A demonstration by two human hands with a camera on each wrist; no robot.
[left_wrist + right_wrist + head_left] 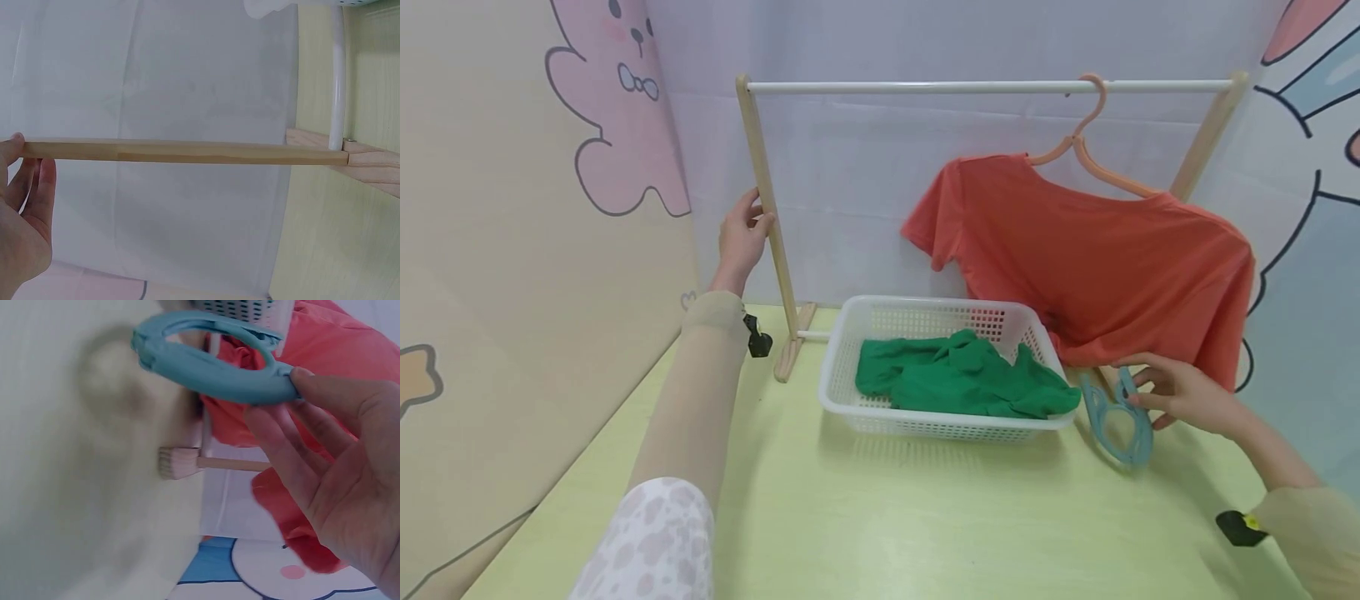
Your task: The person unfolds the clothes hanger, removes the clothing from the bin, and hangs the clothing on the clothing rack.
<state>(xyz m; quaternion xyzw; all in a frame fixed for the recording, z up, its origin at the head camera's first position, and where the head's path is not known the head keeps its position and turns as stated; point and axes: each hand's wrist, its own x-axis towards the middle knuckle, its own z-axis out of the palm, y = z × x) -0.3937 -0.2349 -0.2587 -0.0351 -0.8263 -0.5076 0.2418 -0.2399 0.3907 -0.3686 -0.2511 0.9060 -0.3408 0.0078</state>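
The left hand [745, 237] pinches the rack's left post [767, 179], probably to steady it, near the rear edge of the counter [917, 525]. A folded blue hanger [1142, 442] lies well apart from it, pinched by the right hand [1191, 398], seemingly for control, beside the white basket [951, 420].

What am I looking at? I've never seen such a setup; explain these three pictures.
No machine here: a person works with bare hands. The wide picture is taken from the person's head; the two close ones are taken from the wrists. The left hand grips a wooden post of the clothes rack. The right hand holds a blue loop, perhaps a folded hanger. On the table stand the rack and a white basket holding green cloth. A red shirt hangs from the rack's bar on an orange hanger.
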